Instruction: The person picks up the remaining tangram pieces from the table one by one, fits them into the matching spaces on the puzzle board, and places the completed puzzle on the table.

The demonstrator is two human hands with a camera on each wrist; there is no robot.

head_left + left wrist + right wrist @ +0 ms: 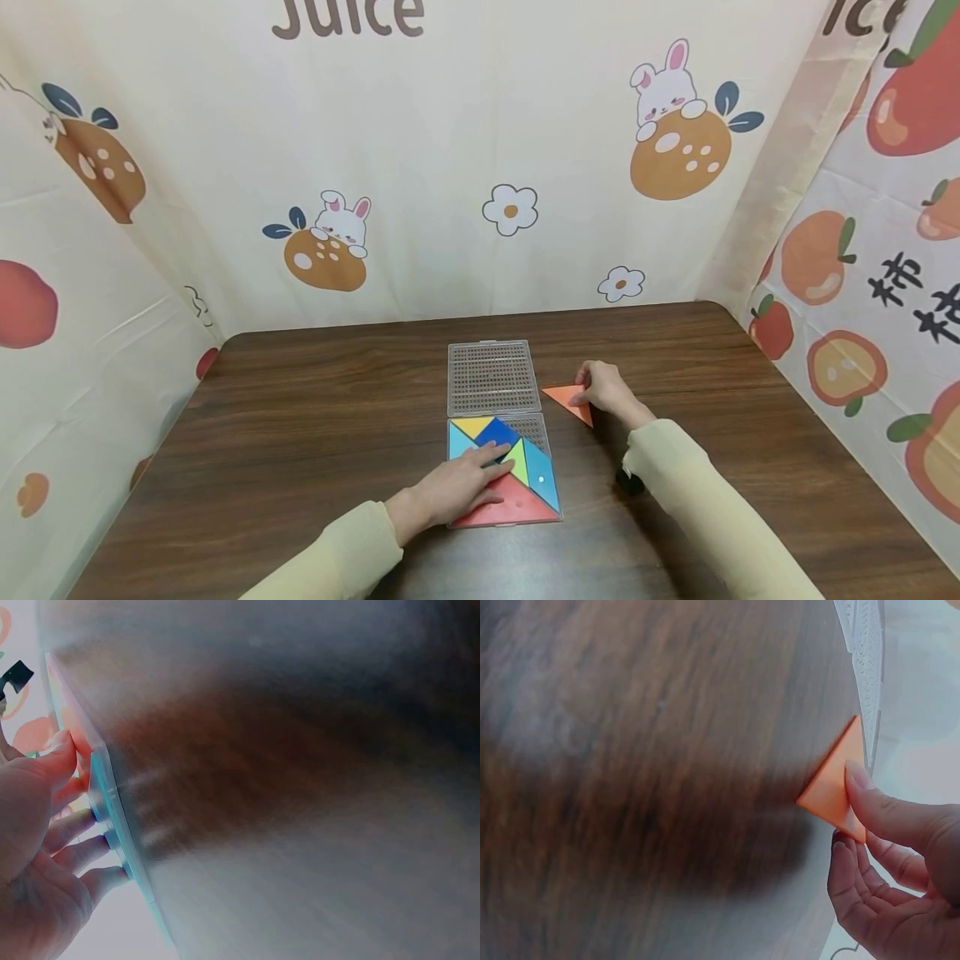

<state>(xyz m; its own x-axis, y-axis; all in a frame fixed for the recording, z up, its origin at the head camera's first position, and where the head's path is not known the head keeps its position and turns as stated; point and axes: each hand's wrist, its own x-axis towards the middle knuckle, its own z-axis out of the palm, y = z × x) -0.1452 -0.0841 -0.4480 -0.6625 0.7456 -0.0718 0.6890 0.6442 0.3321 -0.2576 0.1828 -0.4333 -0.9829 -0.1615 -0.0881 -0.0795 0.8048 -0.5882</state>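
My right hand (606,388) pinches an orange tangram triangle (831,784) between thumb and fingers, to the right of a clear plastic case. The case lies unfolded, with its gridded lid (489,379) at the back. In its front half sit a yellow piece (471,426), a dark blue piece (495,432), a yellow-green triangle (518,461), a light blue parallelogram (541,475) and a large red triangle (521,505). Bare grid (532,428) shows at that half's back right corner. Fingers spread, my left hand (459,485) rests on the pieces, partly covering another light blue piece (458,439).
A dark wooden table (322,400) carries the case. Behind it hangs a cream curtain (435,167) printed with rabbits and fruit, and similar cloth closes both sides. A small black object (628,482) shows under the right sleeve.
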